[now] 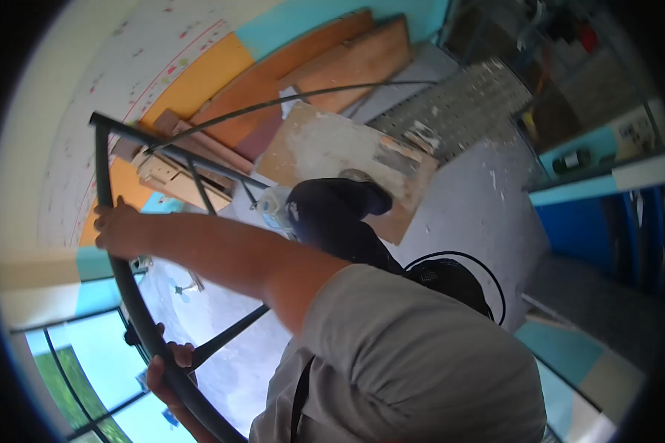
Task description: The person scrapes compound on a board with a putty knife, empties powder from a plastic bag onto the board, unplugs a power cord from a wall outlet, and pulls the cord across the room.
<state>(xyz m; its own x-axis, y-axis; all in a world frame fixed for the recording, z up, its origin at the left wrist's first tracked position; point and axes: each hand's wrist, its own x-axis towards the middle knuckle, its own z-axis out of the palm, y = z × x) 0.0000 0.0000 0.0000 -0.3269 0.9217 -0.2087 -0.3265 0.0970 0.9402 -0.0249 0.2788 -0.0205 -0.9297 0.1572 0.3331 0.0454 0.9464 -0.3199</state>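
Note:
A dark metal tube frame (132, 292) runs down the left side of the view, with crossbars branching off it. My right hand (116, 227) grips its long tube near the upper corner, arm stretched across the view. Lower on the same tube, my left hand (171, 363) has its fingers wrapped around it, close to where a crossbar (233, 338) joins; part of this hand is behind the tube. Beyond the frame, a bent leg in dark trousers (325, 214) shows, beside a pale translucent container (275, 208).
A stained board (310, 148) lies on the floor past my leg. Wooden panels (347, 55) lean at the wall, near a perforated grey sheet (465, 111). A thin dark rod (303, 94) arcs above them. Right stands a shelf holding a dark bottle (571, 160); windows (74, 376) are lower left.

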